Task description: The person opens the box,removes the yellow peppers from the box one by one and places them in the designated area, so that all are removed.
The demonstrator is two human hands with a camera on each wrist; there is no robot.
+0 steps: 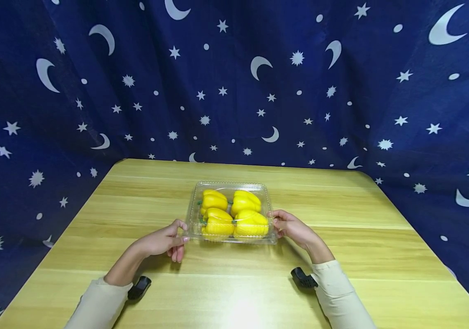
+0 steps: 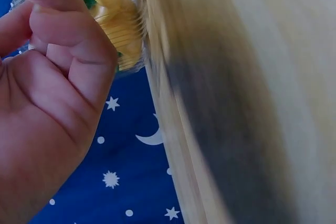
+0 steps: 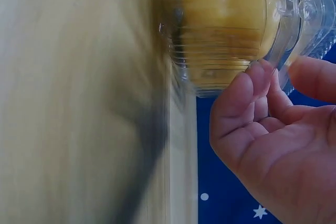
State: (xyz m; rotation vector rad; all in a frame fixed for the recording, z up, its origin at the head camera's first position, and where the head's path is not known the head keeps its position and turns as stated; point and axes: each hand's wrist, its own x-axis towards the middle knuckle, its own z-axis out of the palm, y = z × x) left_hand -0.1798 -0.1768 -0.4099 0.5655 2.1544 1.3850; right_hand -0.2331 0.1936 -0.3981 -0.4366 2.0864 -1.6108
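A clear plastic clamshell box (image 1: 238,240) is in the middle of the head view, its lid down. Several yellow bell peppers (image 1: 251,223) with green stems lie inside it in two rows. My left hand (image 1: 158,241) pinches the box's front left corner between thumb and index finger, the other fingers hanging below. On the right side, my right hand (image 1: 297,232) holds the edge near the front corner. In the right wrist view the fingertips (image 3: 257,77) meet the ribbed plastic wall. Whether the box touches the table or hovers just above it, I cannot tell.
The light wooden table (image 1: 341,283) spreads out around the box. Behind and beside it hangs a dark blue cloth (image 1: 234,82) with white moons and stars. A black wrist device (image 1: 139,288) sits at the left sleeve, another (image 1: 303,278) at the right.
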